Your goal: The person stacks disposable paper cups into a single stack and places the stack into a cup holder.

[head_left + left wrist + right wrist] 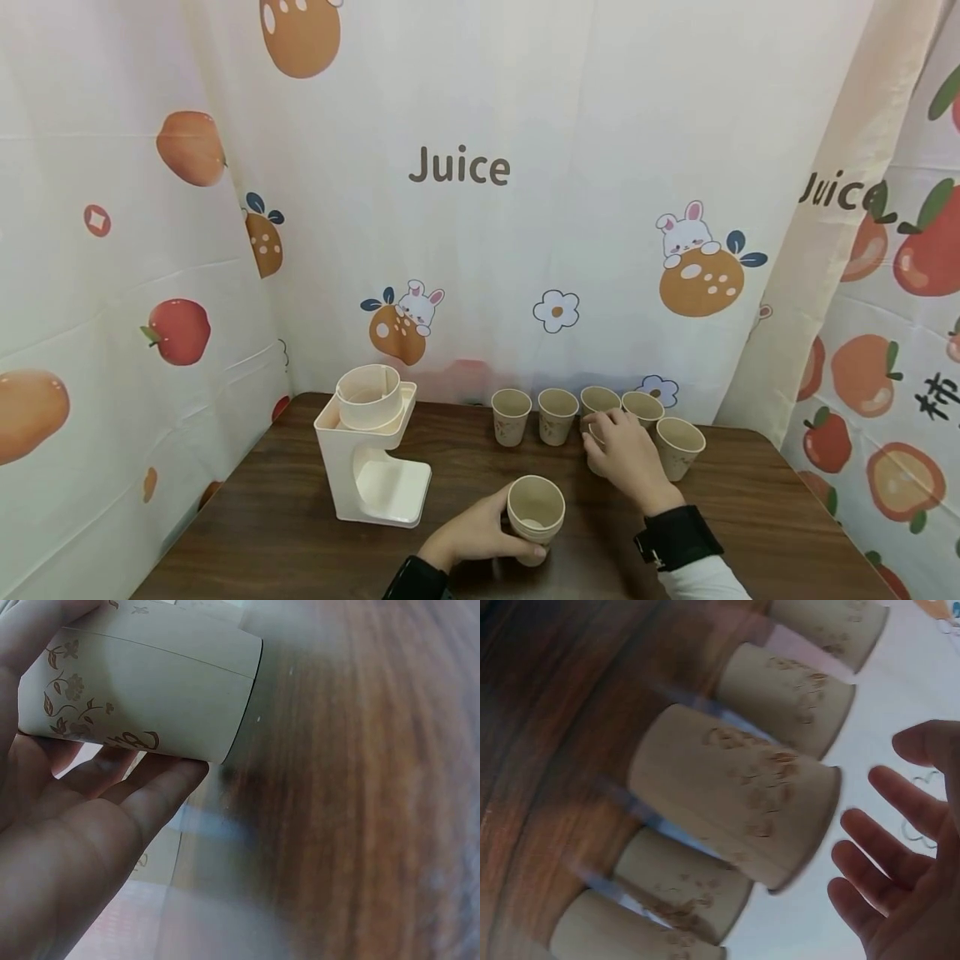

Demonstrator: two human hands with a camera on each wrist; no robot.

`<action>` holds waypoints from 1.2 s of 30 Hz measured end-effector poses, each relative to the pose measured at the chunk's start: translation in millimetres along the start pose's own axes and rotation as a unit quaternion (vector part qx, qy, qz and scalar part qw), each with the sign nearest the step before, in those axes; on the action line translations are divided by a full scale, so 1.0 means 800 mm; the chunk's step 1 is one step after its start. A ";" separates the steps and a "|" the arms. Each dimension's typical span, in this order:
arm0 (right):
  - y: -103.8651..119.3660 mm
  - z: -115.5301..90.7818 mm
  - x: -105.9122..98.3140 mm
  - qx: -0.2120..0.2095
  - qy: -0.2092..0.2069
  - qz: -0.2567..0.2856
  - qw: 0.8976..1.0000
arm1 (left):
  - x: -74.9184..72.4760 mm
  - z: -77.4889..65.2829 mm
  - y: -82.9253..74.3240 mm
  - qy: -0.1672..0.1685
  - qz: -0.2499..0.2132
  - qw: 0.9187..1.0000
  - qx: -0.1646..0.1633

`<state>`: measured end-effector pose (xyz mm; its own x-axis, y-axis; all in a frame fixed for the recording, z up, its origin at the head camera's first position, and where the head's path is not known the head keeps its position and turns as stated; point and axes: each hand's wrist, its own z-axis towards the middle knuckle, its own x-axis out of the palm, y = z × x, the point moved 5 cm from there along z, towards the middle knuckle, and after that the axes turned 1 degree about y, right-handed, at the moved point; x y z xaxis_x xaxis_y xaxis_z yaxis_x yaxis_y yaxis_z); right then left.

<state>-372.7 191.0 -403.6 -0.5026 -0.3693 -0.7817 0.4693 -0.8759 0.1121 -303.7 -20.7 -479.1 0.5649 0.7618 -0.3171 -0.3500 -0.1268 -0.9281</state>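
Observation:
My left hand (480,529) grips beige paper cups (536,500) near the front of the table, thumb and fingers round the sides. A second rim line below the top one suggests nested cups. The left wrist view shows the floral print on the outer cup (142,682) and fingers beneath it. My right hand (630,458) reaches over another paper cup (594,464) in front of the back row, partly hiding it. In the right wrist view that cup (735,795) stands apart from the spread fingertips (855,821), which hold nothing.
More paper cups line the back: two at the left (512,421), two behind my right hand (642,404), and one at the right (678,450). A cream dispenser-like stand (341,467) with a round top holder (367,408) is on the left. Printed curtains (480,250) border the wooden table (255,525).

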 end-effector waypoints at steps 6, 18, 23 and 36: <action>-0.018 -0.001 0.015 0.026 -0.009 -0.005 1.000 | 0.000 0.000 0.000 0.001 0.001 1.000 -0.006; -0.027 -0.009 0.026 0.058 0.006 -0.014 0.998 | 0.002 0.002 0.004 0.004 0.008 1.000 -0.001; -0.027 -0.011 0.025 0.064 0.024 -0.020 0.997 | 0.000 0.001 0.002 0.005 0.006 1.000 -0.003; -0.010 -0.010 0.007 0.087 0.163 -0.007 0.983 | -0.002 -0.002 0.006 0.003 0.018 1.000 -0.007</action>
<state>-373.6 198.7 -413.7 -0.2361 -0.2624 -0.9356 0.3181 -0.9307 0.1808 -305.6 -23.6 -483.3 0.5560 0.7528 -0.3522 -0.3600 -0.1638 -0.9185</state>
